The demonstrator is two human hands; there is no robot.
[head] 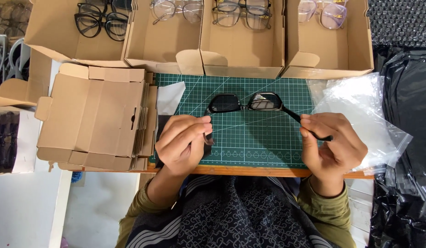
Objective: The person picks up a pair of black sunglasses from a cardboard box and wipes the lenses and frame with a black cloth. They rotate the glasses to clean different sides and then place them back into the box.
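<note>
1. So, the black glasses (pixel 246 103) are held up just over the green cutting mat (pixel 268 147), lenses facing away from me, long axis running left to right across my view, frame sitting between the two hands and a bit further out.
2. Left hand (pixel 183 142) is pinching the end of the left temple arm, fingers curled in tight around it.
3. Right hand (pixel 330 144) is pinching the right temple arm near its tip, thumb and forefinger pressed together. Both hands look about equally close to the frame.
4. Further out on the bench: flat cardboard boxes (pixel 95 119) stacked left, clear plastic bags (pixel 355 105) right, open cartons of glasses (pixel 243 41) along the back.
</note>
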